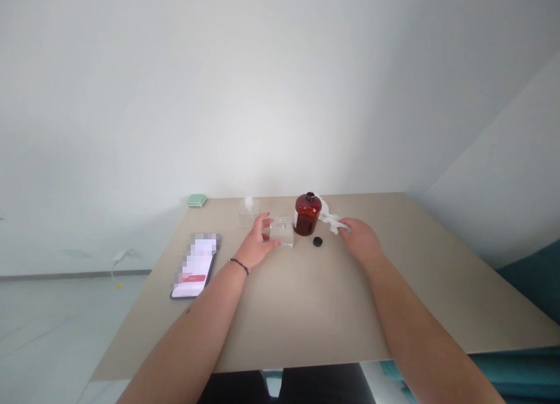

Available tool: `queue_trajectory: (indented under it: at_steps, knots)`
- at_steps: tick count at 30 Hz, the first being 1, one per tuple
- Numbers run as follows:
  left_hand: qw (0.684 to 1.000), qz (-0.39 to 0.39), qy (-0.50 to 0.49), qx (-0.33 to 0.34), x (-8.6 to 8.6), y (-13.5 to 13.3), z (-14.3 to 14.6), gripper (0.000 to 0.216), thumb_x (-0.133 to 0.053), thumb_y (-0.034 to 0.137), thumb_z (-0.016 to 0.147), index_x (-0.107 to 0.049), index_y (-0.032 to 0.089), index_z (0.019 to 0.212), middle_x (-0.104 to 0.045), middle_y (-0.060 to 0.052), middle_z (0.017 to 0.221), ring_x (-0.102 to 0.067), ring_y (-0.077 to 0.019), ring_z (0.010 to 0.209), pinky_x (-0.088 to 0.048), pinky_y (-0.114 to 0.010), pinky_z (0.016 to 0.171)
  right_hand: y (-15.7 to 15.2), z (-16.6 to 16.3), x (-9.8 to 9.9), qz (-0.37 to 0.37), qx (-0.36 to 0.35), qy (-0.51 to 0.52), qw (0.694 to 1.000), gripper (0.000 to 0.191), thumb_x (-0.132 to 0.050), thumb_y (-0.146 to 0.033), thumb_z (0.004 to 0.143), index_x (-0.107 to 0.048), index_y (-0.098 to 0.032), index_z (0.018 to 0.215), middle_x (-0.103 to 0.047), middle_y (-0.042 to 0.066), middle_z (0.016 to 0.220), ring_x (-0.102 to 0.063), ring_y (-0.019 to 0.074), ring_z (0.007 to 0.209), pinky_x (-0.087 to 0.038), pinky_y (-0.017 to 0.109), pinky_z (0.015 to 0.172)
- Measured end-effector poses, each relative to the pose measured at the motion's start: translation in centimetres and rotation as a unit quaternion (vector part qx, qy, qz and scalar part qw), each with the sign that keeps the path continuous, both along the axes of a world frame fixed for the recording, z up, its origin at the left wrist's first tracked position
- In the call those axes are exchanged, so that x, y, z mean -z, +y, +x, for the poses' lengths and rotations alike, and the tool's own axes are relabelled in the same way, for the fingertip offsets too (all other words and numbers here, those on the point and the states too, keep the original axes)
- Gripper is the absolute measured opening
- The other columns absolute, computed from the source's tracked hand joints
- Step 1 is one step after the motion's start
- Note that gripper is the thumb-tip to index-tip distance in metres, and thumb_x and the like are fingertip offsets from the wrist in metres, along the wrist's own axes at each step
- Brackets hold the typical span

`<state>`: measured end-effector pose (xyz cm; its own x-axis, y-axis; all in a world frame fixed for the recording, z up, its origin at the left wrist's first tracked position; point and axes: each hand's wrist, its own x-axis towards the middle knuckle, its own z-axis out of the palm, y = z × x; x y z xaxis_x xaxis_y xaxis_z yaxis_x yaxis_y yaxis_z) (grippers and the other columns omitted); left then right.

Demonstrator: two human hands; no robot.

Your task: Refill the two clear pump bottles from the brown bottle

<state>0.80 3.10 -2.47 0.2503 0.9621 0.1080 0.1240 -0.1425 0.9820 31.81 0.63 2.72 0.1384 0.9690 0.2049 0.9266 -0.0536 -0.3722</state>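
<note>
My left hand (259, 242) is curled round the left side of a small clear box (282, 232) on the table, thumb along its near edge and fingertips at its far side. Between my hands stands an amber bottle (307, 216), upright, its neck uncapped and a pale label on its left. A black cap (317, 241) lies just in front of it. Crumpled white tissue (331, 219) stretches from behind the bottle to my right hand (359, 239), which pinches its near end. My right fingertips are partly hidden.
Behind my left hand is another clear box (245, 216) with white material poking from its top. A phone (195, 267) lies on the left, a green case (196, 201) at the back left corner. The beige table (306, 310) meets a white wall (280, 100).
</note>
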Motion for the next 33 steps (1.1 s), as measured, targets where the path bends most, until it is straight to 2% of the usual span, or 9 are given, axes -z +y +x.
queue_trajectory:
  at_steps: [2, 5, 7, 9, 11, 14, 20, 25, 33]
  knots:
    - [1.0, 0.003, -0.011, -0.001, -0.3, -0.1, 0.1, 0.09, -0.083, 0.027, 0.07, -0.034, 0.029, 0.146, -0.05, -0.016, 0.143, -0.065, -0.0211, 0.098, -0.052, -0.047, 0.095, -0.9, -0.7, -1.2, 0.05, 0.024, 0.059, 0.997, 0.029, -0.051, -0.028, 0.089, -0.073, -0.019, 0.105, -0.074, 0.01, 0.101, -0.067, 0.0254, 0.09, -0.049, 0.035, 0.079]
    - [0.999, 0.027, -0.032, 0.001, -1.3, -0.8, 0.0, 0.085, -0.083, 0.024, 0.068, -0.04, 0.025, 0.142, -0.052, -0.015, 0.139, -0.056, -0.0286, 0.124, -0.05, -0.045, 0.098, -2.4, -2.9, -3.2, 0.099, 0.016, 0.163, 0.982, 0.029, -0.053, -0.029, 0.085, -0.072, -0.022, 0.107, -0.075, 0.006, 0.089, -0.065, 0.0218, 0.074, -0.049, 0.033, 0.069]
    - [0.998, 0.047, -0.032, 0.005, -2.2, -1.6, -0.1, 0.087, -0.084, 0.024, 0.067, -0.039, 0.024, 0.142, -0.054, -0.015, 0.135, -0.048, -0.0306, 0.133, -0.049, -0.045, 0.1, -3.0, -4.9, -4.0, 0.107, -0.038, 0.213, 0.97, 0.032, -0.052, -0.028, 0.084, -0.071, -0.024, 0.11, -0.075, 0.004, 0.091, -0.065, 0.0199, 0.072, -0.049, 0.032, 0.068]
    - [0.998, 0.062, -0.025, 0.017, -3.1, -2.6, -0.2, 0.091, -0.085, 0.025, 0.066, -0.037, 0.025, 0.143, -0.055, -0.013, 0.132, -0.049, -0.0301, 0.131, -0.049, -0.045, 0.1, -3.0, -7.1, -4.4, 0.094, -0.112, 0.234, 0.961, 0.033, -0.05, -0.023, 0.084, -0.072, -0.025, 0.108, -0.076, 0.003, 0.097, -0.067, 0.0198, 0.079, -0.05, 0.032, 0.074]
    - [0.996, 0.068, -0.037, 0.032, -3.8, -3.5, -0.2, 0.093, -0.086, 0.027, 0.066, -0.035, 0.026, 0.144, -0.054, -0.012, 0.131, -0.05, -0.0296, 0.129, -0.05, -0.045, 0.1, -2.5, -9.1, -4.5, 0.072, -0.176, 0.233, 0.954, 0.032, -0.049, -0.019, 0.082, -0.074, -0.024, 0.101, -0.076, 0.003, 0.101, -0.068, 0.0202, 0.087, -0.049, 0.032, 0.08]
    - [0.996, 0.064, -0.037, 0.05, -4.3, -4.7, -0.1, 0.092, -0.085, 0.027, 0.068, -0.035, 0.027, 0.144, -0.054, -0.011, 0.129, -0.051, -0.0301, 0.128, -0.05, -0.045, 0.099, -1.9, -11.0, -4.4, 0.045, -0.209, 0.217, 0.952, 0.03, -0.047, -0.017, 0.082, -0.072, -0.021, 0.099, -0.075, 0.004, 0.095, -0.065, 0.0189, 0.08, -0.048, 0.031, 0.074]
    - [0.996, 0.055, -0.002, 0.068, -3.8, -5.4, 0.7, 0.094, -0.086, 0.027, 0.067, -0.034, 0.028, 0.145, -0.054, -0.011, 0.131, -0.052, -0.0303, 0.127, -0.049, -0.043, 0.098, -2.6, -11.6, -4.2, 0.104, -0.306, 0.087, 0.942, 0.02, -0.05, -0.031, 0.094, -0.064, -0.02, 0.084, -0.063, 0.004, 0.079, -0.056, 0.0174, 0.069, -0.04, 0.029, 0.063]
    - [0.994, 0.038, -0.054, 0.086, -3.2, -5.2, 1.6, 0.096, -0.087, 0.024, 0.064, -0.033, 0.03, 0.143, -0.054, -0.008, 0.124, -0.055, -0.0277, 0.119, -0.051, -0.038, 0.091, -2.7, -11.0, -3.6, 0.208, -0.4, 0.013, 0.892, 0.023, -0.047, -0.024, 0.095, -0.061, -0.021, 0.076, -0.059, 0.005, 0.074, -0.055, 0.0194, 0.072, -0.043, 0.032, 0.064]
    - [0.979, -0.007, -0.155, 0.132, -2.9, -4.8, 0.7, 0.096, -0.09, 0.019, 0.058, -0.035, 0.031, 0.137, -0.053, -0.005, 0.117, -0.055, -0.0247, 0.116, -0.05, -0.033, 0.087, -3.0, -10.7, -3.3, 0.267, -0.489, 0.081, 0.827, 0.015, -0.054, -0.015, 0.09, -0.064, -0.023, 0.082, -0.07, 0.007, 0.088, -0.065, 0.0199, 0.081, -0.055, 0.035, 0.072]
